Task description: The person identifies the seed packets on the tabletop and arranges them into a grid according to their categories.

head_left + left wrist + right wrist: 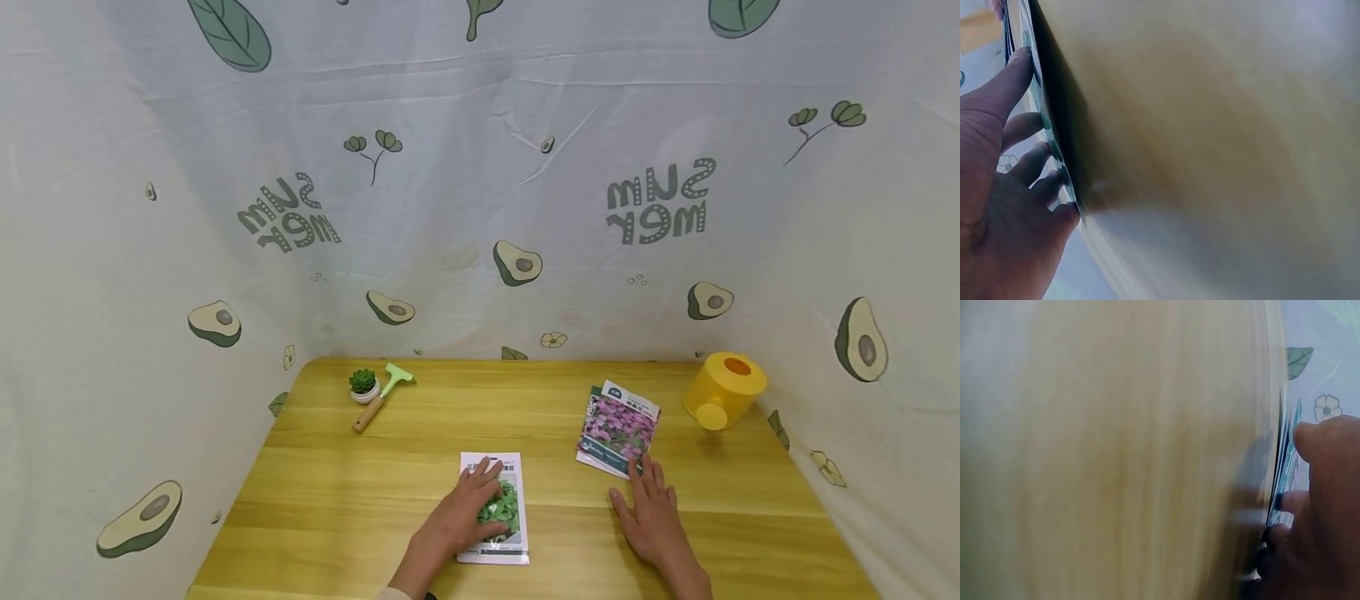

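Observation:
A white seed packet (pixel 513 546) with a green leafy picture lies flat on the wooden table, front and centre. My left hand (pixel 467 515) rests on it with spread fingers; in the left wrist view the fingertips of that hand (pixel 1022 187) touch the packet's face. To the right, several seed packets (pixel 618 425) lie in a loosely fanned pile, the top one showing pink-purple flowers. My right hand (pixel 654 521) lies at the pile's near edge, fingers extended, the index fingertip at its lower right corner. In the right wrist view the pile (pixel 1282 475) is seen edge-on beside the right hand (pixel 1329 506).
A yellow watering can (pixel 723 392) stands at the table's back right. At the back left sit a small potted succulent (pixel 364 385) and a green-headed hand tool with a wooden handle (pixel 369 412). A printed cloth (pixel 450 208) hangs around the wooden table (pixel 315 500).

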